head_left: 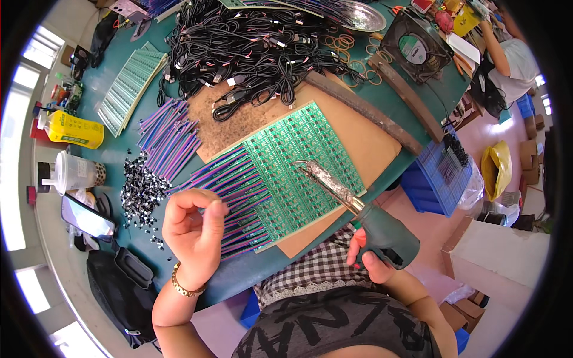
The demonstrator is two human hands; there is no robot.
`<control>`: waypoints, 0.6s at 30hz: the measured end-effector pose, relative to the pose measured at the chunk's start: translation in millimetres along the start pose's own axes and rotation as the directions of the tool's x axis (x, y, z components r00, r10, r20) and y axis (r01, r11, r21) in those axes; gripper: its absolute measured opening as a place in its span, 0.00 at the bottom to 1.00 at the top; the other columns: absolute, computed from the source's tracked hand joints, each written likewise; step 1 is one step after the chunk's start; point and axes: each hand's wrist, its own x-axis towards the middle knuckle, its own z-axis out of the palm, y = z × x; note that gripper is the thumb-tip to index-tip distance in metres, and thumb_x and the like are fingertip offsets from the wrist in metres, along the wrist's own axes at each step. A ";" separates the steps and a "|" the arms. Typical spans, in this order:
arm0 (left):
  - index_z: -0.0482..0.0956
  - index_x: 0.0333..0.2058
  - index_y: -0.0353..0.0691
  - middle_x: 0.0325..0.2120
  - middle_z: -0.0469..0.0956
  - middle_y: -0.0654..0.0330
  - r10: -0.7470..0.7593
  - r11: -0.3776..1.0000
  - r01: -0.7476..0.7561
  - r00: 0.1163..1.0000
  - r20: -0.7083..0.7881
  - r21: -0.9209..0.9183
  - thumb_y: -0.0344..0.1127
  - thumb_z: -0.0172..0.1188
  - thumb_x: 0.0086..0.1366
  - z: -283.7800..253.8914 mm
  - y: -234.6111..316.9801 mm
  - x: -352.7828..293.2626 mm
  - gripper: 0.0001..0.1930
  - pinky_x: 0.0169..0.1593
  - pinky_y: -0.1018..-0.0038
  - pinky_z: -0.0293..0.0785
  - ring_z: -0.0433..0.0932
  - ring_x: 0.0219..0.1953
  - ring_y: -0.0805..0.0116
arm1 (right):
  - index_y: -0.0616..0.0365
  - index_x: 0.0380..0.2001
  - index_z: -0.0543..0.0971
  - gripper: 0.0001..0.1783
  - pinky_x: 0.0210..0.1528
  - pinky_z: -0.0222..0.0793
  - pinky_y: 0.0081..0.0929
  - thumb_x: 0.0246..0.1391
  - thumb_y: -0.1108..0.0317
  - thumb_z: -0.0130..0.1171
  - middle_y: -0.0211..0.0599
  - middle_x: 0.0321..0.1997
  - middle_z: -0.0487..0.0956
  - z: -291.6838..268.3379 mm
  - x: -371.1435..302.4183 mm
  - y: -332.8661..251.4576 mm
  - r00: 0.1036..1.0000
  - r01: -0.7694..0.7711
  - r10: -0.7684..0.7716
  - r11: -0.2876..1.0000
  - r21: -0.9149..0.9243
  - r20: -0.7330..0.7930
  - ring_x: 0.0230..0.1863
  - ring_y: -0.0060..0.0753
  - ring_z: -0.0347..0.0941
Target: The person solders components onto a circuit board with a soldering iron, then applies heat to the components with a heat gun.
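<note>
A panel of green circuit boards [298, 161] lies before me on a sheet of brown cardboard [373, 152]. Red, blue and purple wires [230, 179] run side by side over its left part. My right hand [373, 262] grips the dark green handle of a soldering gun [391, 235]; its worn metal nose slants up and left, with the tip over the panel's middle. Above the wires' left ends is my left hand [194, 230], its fingers curled and the thumb near the index finger. Whatever may be in that pinch is too small to make out.
A heap of black cables [250, 48] covers the far table. Small black parts [140, 191] and a wire bundle [170, 137] lie left, near a yellow bottle [74, 129] and a phone [88, 218]. Metal bars [364, 113] and a fan [415, 48] stand right; another person sits beyond.
</note>
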 end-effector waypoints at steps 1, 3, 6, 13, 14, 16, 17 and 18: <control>0.74 0.30 0.34 0.27 0.76 0.63 0.004 1.000 -0.004 1.000 0.005 0.001 0.21 0.60 0.61 0.6 1.5 1.8 0.04 0.37 0.81 0.69 0.72 0.31 0.77 | 0.53 0.54 0.65 0.25 0.30 0.69 0.30 0.59 0.52 0.56 0.42 0.30 0.73 -0.1 0.5 -1.0 1.000 0.005 -0.005 1.000 0.002 -0.004 0.27 0.33 0.73; 0.74 0.29 0.35 0.26 0.79 0.61 -0.038 0.971 0.000 0.987 0.155 0.241 0.19 0.60 0.60 -0.2 3.1 5.3 0.04 0.39 0.81 0.70 0.74 0.32 0.78 | 0.54 0.53 0.65 0.25 0.30 0.69 0.30 0.59 0.53 0.56 0.42 0.30 0.73 -0.8 0.8 -2.0 0.999 0.008 -0.006 0.999 0.033 -0.054 0.26 0.33 0.73; 0.76 0.31 0.38 0.28 0.81 0.61 0.035 0.802 -0.219 0.946 0.322 0.556 0.21 0.63 0.57 -10.1 0.5 12.6 0.06 0.40 0.76 0.69 0.78 0.31 0.71 | 0.54 0.53 0.66 0.24 0.30 0.69 0.30 0.58 0.54 0.56 0.41 0.29 0.73 -6.5 2.7 1.2 0.992 0.065 -0.059 0.997 0.047 -0.113 0.26 0.32 0.72; 0.81 0.36 0.39 0.28 0.81 0.62 0.189 0.647 -0.476 0.857 0.479 0.596 0.21 0.63 0.54 1.9 4.2 6.8 0.10 0.40 0.71 0.68 0.78 0.29 0.65 | 0.53 0.54 0.65 0.22 0.28 0.68 0.25 0.59 0.63 0.55 0.41 0.29 0.73 -3.4 10.6 -4.8 0.986 0.072 -0.048 0.987 0.146 -0.161 0.27 0.30 0.72; 0.81 0.34 0.38 0.27 0.81 0.61 0.102 0.753 -0.368 0.884 0.456 0.546 0.20 0.63 0.54 5.2 7.2 2.4 0.09 0.39 0.72 0.69 0.79 0.29 0.66 | 0.52 0.55 0.64 0.21 0.28 0.68 0.24 0.59 0.67 0.53 0.41 0.30 0.73 -0.9 12.7 -8.0 0.993 0.002 0.020 0.984 0.179 -0.119 0.27 0.29 0.72; 0.82 0.31 0.34 0.25 0.82 0.59 -0.063 0.869 -0.160 0.903 0.425 0.469 0.19 0.62 0.54 9.3 15.8 -8.5 0.06 0.36 0.74 0.72 0.79 0.28 0.69 | 0.50 0.57 0.64 0.25 0.26 0.67 0.20 0.57 0.77 0.51 0.43 0.35 0.74 7.6 22.3 -20.5 0.992 -0.110 0.121 0.966 0.232 -0.032 0.28 0.26 0.71; 0.82 0.31 0.34 0.25 0.82 0.59 -0.065 0.872 -0.161 0.899 0.433 0.463 0.19 0.62 0.54 10.9 19.1 -14.3 0.06 0.36 0.74 0.72 0.79 0.28 0.69 | 0.51 0.58 0.63 0.27 0.28 0.69 0.21 0.56 0.78 0.53 0.42 0.38 0.75 14.3 25.3 -24.4 0.980 -0.173 0.191 0.953 0.248 -0.050 0.30 0.25 0.72; 0.82 0.32 0.33 0.26 0.82 0.59 -0.197 0.908 0.003 0.886 0.420 0.419 0.20 0.62 0.55 12.3 22.0 -19.6 0.05 0.36 0.75 0.72 0.80 0.28 0.70 | 0.51 0.58 0.63 0.28 0.29 0.70 0.21 0.56 0.79 0.54 0.42 0.39 0.75 19.2 30.2 -24.7 0.990 -0.121 0.136 0.952 0.280 -0.034 0.31 0.24 0.73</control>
